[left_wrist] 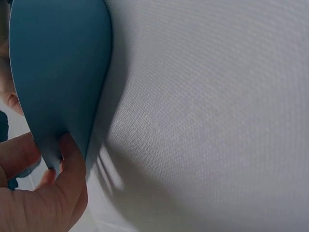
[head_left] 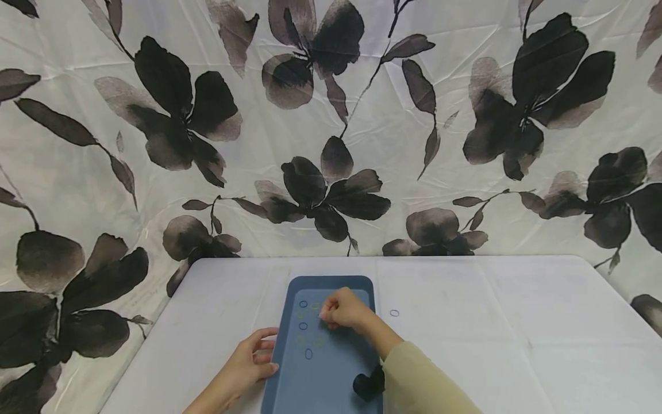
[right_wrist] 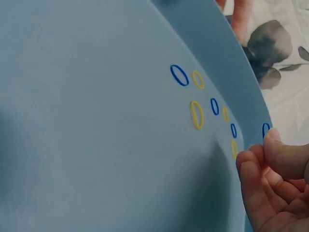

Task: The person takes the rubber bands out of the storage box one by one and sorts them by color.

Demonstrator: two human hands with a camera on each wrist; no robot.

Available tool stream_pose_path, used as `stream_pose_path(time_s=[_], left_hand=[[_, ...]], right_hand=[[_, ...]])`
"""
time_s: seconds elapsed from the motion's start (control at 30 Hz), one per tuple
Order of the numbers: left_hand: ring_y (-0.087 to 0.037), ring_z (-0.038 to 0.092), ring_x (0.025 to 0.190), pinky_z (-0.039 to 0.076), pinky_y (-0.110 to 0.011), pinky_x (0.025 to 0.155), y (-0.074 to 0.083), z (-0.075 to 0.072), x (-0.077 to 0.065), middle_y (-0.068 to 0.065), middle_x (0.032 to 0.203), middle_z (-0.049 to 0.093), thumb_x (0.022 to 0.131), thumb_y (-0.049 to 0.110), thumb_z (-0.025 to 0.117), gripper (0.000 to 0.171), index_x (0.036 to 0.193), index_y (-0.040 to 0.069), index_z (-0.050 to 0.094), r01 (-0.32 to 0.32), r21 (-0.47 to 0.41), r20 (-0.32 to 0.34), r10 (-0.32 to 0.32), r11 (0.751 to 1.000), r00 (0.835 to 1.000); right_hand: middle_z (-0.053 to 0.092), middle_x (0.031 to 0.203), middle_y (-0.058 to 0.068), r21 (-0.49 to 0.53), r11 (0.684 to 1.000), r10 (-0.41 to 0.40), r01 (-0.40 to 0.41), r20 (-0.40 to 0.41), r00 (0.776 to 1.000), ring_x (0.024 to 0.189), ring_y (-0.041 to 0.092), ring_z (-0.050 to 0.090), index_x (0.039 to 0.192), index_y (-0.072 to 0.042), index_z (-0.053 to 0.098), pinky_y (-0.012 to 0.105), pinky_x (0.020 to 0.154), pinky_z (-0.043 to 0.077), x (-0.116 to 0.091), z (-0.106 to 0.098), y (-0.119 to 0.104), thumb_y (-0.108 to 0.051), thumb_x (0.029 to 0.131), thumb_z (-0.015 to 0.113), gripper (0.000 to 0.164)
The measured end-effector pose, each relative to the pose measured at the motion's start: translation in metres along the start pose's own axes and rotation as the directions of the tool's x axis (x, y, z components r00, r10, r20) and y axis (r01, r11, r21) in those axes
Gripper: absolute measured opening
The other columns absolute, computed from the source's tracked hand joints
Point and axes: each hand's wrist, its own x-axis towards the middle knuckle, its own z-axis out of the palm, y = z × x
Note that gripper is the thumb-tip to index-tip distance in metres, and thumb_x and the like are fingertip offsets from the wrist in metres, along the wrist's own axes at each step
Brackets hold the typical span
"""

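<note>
A blue tray (head_left: pixel 336 374) lies lengthwise on the white table. My left hand (head_left: pixel 248 359) grips its left rim, the thumb and fingers on either side of the edge in the left wrist view. Over the tray's far half, my right hand (head_left: pixel 343 310) pinches a small blue rubber band (right_wrist: pixel 263 130) between thumb and fingertips. Several more bands lie on the tray floor in loose rows, among them a blue band (right_wrist: pixel 172 72) and a yellow band (right_wrist: pixel 192 114). The yellow ones are faint in the head view.
One dark band (head_left: pixel 391 313) lies on the white table (head_left: pixel 496 345), right of the tray. A black device (head_left: pixel 368 385) sits against the right sleeve (head_left: pixel 424 379), above the tray's near right side. Behind the table hangs a floral cloth (head_left: pixel 434 144).
</note>
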Motion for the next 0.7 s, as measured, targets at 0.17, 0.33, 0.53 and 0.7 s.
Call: stream_pose_path(time_s=[0.17,0.33,0.53,0.7], left_hand=[[-0.029,0.062,0.093,0.054,-0.039,0.073,-0.003,0.000,0.002,-0.026,0.114,0.051,0.072,-0.019,0.062,0.069,0.134,-0.009,0.035,-0.002,0.003,-0.003,0.002,1.000,1.000],[-0.029,0.062,0.093,0.054,-0.039,0.074,-0.005,0.000,0.002,-0.026,0.115,0.052,0.072,-0.018,0.063,0.069,0.134,-0.008,0.035,-0.008,0.017,0.007,0.008,1.000,1.000],[-0.031,0.062,0.094,0.054,-0.038,0.076,-0.003,0.000,0.001,-0.026,0.114,0.052,0.072,-0.018,0.061,0.068,0.134,-0.010,0.035,-0.040,0.009,0.017,0.040,0.999,0.999],[-0.032,0.062,0.093,0.054,-0.038,0.077,-0.002,-0.001,-0.001,-0.028,0.115,0.052,0.071,-0.019,0.061,0.068,0.133,-0.011,0.035,-0.047,0.020,0.010,0.047,0.999,0.999]], right_hand=[[0.056,0.060,0.003,0.053,0.999,0.004,-0.004,-0.014,1.000,0.054,0.011,0.057,0.070,0.004,0.062,0.025,0.053,0.051,-0.003,-0.007,-0.002,0.004,0.080,0.067,0.011],[0.060,0.061,0.005,0.129,0.991,-0.039,0.038,0.001,0.999,0.056,0.014,0.060,0.075,0.006,0.063,0.032,0.058,0.054,-0.010,-0.015,-0.009,0.003,0.080,0.068,0.008],[0.063,0.065,0.007,0.203,0.978,-0.035,0.035,-0.006,0.999,0.062,0.022,0.064,0.084,0.008,0.063,0.033,0.062,0.056,-0.017,-0.024,-0.017,0.002,0.080,0.069,0.009],[0.066,0.073,0.015,0.225,0.974,-0.033,0.040,-0.033,0.999,0.065,0.024,0.066,0.092,0.010,0.062,0.037,0.065,0.056,-0.020,-0.025,-0.017,0.002,0.081,0.068,0.015]])
